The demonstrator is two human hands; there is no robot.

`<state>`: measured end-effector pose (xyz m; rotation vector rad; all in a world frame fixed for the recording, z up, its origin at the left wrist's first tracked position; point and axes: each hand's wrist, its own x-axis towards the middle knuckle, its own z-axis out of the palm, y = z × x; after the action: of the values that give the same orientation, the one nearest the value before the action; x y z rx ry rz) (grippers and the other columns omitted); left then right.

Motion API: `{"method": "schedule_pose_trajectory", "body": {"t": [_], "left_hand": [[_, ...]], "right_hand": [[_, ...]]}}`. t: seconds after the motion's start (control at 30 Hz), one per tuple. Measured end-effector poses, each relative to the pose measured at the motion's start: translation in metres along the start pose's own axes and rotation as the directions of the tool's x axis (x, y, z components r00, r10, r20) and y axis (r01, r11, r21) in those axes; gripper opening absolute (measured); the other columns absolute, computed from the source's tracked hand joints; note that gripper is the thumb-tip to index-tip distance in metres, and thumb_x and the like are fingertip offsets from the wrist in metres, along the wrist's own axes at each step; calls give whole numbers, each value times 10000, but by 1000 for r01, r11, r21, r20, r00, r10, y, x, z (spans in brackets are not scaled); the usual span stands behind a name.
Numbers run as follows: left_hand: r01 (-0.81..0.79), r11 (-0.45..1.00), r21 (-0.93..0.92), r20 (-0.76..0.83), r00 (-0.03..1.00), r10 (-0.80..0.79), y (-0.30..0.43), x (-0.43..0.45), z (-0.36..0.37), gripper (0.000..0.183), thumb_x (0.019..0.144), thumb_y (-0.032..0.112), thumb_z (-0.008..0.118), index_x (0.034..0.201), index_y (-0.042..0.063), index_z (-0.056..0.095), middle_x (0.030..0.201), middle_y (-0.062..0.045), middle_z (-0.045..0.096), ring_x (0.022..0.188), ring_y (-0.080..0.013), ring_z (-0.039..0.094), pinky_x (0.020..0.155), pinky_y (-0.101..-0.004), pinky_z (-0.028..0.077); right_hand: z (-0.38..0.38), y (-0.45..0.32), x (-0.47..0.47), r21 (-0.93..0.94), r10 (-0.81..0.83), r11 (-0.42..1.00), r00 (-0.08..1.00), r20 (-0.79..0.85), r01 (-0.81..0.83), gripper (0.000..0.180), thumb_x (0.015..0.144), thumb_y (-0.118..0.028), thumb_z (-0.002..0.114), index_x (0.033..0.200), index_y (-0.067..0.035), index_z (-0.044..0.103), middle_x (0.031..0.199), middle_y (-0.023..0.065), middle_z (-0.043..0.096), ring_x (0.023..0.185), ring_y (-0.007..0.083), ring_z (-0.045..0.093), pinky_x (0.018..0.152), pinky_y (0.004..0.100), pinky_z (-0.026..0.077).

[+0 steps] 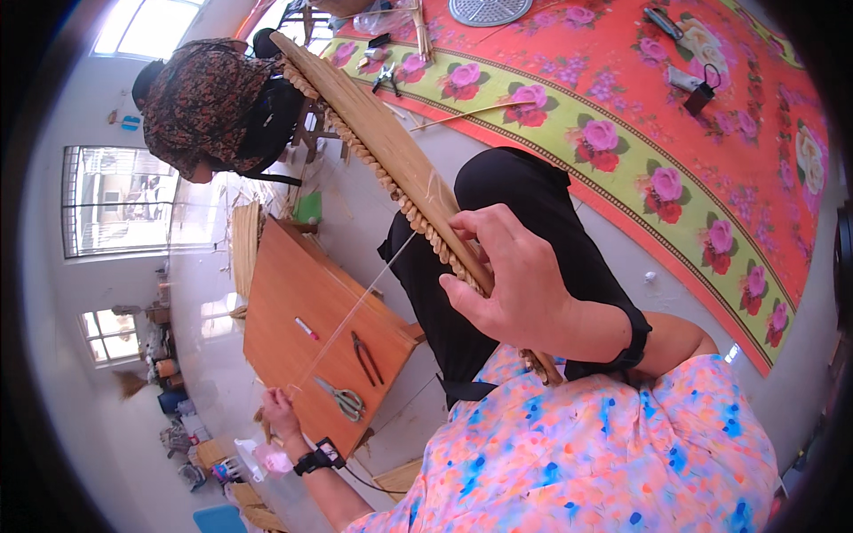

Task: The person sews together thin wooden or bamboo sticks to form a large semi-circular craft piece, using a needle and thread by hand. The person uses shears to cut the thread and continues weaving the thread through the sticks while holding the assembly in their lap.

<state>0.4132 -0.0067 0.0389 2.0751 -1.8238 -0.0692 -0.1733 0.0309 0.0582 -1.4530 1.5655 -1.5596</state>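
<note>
A long strip-like bundle of flat tan plant material, perhaps bamboo or reed, slants from upper left to my lap, with a row of knotted or braided loops along its lower edge. My right hand grips it near its lower end, thumb on the looped edge and fingers across the flat side. From that edge a thin clear strand runs taut down to my left hand, whose fingers pinch it. My left wrist wears a black watch-like device with a cable. Scissors, pliers and a marker lie on the wooden board.
An orange-brown wooden board stands low at left. On the right spreads a floral cloth carrying a metal disc, a folding knife or similar tool and a small black object. Another person bends over at upper left.
</note>
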Motion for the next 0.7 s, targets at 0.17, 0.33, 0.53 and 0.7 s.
{"method": "schedule_pose_trajectory", "body": {"t": [0.17, 0.33, 0.53, 0.7], "left_hand": [[24, 898, -439, 101, 995, 23, 141, -1, 31, 81, 980, 91, 500, 919, 50, 534, 761, -14, 570, 596, -65, 505, 517, -198, 409], [-64, 559, -827, 151, 932, 329, 365, -23, 56, 44, 961, 20, 503, 993, 23, 532, 1018, -92, 599, 627, -78, 546, 561, -201, 460], [255, 306, -917, 349, 886, 306, 427, -28, 78, 79, 950, -17, 490, 1021, 18, 489, 1016, -93, 599, 652, -84, 584, 573, -217, 509], [275, 420, -865, 423, 850, 313, 432, -28, 72, 271, 961, 51, 530, 1219, 5, 462, 1120, -110, 599, 932, -160, 617, 804, -286, 520]], "right_hand": [[6, -3, -1, 1, -51, 999, 999, 5, 51, 467, 734, -157, 696, 1134, -5, 510, 1027, 159, 527, 904, 345, 594, 736, 397, 518], [9, -2, -1, 9, -70, 997, 997, -36, 71, 491, 724, -153, 702, 1151, -5, 509, 1077, 169, 519, 942, 357, 587, 766, 390, 519], [13, -4, -1, 103, -67, 992, 994, -88, 76, 485, 702, -132, 719, 1131, -3, 532, 1065, 173, 529, 901, 349, 596, 740, 385, 522], [15, 1, 2, 83, -116, 988, 984, -137, 128, 494, 672, -112, 731, 1119, 7, 556, 1036, 187, 545, 848, 339, 607, 695, 374, 525]]}}
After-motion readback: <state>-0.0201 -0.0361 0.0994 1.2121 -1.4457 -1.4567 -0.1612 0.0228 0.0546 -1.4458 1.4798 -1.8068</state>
